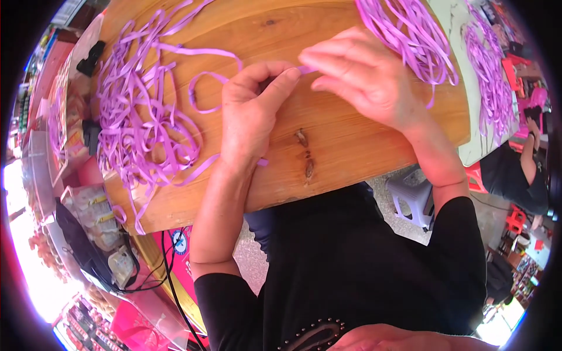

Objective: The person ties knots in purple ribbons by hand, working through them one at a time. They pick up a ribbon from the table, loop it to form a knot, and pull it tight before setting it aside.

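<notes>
My left hand [252, 111] is over the wooden table with its thumb and index finger pinched on a thin purple ribbon [305, 69]. A short bit of that ribbon sticks out past the fingertips toward my right hand [372, 79]. The right hand's fingers are stretched out, its thumb apart from them, just beside the ribbon's end; I see nothing gripped in it. Left of my left hand lies a tangled heap of purple ribbon [146, 131], one loop of it trailing toward my wrist. Another bundle of purple ribbon [410, 38] hangs together beyond my right hand.
The wooden table [345, 152] has its near edge against my body. At right, a white tabletop [468, 153] carries more purple ribbon [489, 76]. A pale plastic stool [410, 202] stands below. Another person's arm [528, 155] shows at far right. Dark cables [167, 275] hang at left.
</notes>
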`<action>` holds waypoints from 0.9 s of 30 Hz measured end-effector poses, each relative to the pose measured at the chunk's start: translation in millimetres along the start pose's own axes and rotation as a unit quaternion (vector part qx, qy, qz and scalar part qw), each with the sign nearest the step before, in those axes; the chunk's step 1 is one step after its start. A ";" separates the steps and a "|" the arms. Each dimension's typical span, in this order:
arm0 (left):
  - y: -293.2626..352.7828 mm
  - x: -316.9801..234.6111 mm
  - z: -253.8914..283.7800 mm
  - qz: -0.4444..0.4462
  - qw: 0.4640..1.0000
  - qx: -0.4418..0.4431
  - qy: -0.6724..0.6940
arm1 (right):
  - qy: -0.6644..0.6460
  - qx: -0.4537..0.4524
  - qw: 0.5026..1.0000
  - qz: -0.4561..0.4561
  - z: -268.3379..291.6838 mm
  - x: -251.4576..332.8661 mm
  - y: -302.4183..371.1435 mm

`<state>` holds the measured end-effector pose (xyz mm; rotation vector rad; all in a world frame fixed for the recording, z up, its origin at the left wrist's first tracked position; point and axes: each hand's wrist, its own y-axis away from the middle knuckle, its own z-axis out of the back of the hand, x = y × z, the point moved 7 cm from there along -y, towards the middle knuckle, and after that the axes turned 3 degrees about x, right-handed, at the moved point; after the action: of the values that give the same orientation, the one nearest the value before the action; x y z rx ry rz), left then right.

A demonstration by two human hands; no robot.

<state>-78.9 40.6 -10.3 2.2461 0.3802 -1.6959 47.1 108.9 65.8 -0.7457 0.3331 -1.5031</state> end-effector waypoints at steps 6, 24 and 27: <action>5.3 -7.0 -8.3 0.001 1.000 0.024 -0.005 | -0.002 -0.017 1.000 0.018 -4.4 -3.9 7.3; 2.0 -0.8 -6.9 -0.031 0.998 -0.013 0.044 | -0.637 0.089 0.722 -0.255 -42.9 -21.7 19.5; 1.3 1.5 -11.5 -0.050 0.995 0.034 0.074 | -0.564 0.023 0.789 -0.244 -33.7 -29.6 16.4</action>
<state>-67.8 43.9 -8.6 2.4494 0.4840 -1.6176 36.3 127.9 23.4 -1.6202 -0.8657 -1.2421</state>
